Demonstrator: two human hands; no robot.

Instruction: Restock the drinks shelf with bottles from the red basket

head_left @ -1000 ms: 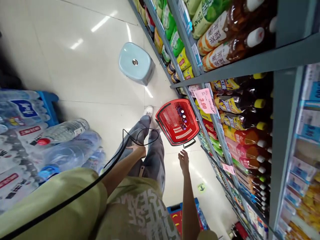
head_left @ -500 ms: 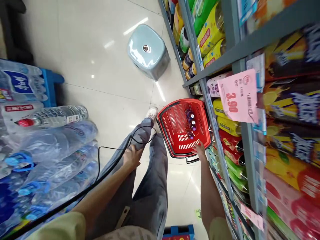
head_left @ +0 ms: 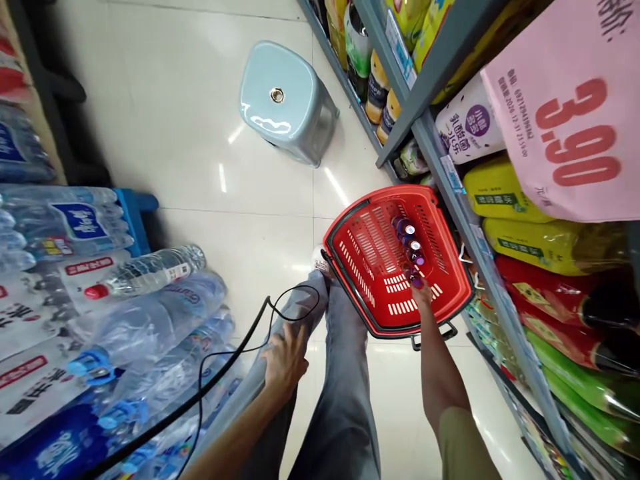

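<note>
A red shopping basket (head_left: pixel 367 313) with a black rim stands on the floor against the shelf. Inside it lie several small dark bottles (head_left: pixel 407 230) with purple and white caps, in a row. My right hand (head_left: pixel 423 293) reaches down into the basket, its fingers closed at the top of the nearest bottle (head_left: pixel 414 275); the fingers are small in view and partly hidden. My left hand (head_left: pixel 285 360) lies on my left leg just above the knee, fingers extended over the trouser cloth and holding nothing.
A light blue plastic stool (head_left: pixel 280 93) stands ahead. Shelves of drinks (head_left: pixel 525 193) rise on the right, with a pink price sign (head_left: pixel 575 127) jutting out. Water bottles (head_left: pixel 165 293) are stacked on the left. A black cable (head_left: pixel 220 387) loops past my left hand.
My right hand has moved from the basket's near rim down inside to the bottles. The view has shifted closer to the basket and shelf. My left hand stays on my leg.
</note>
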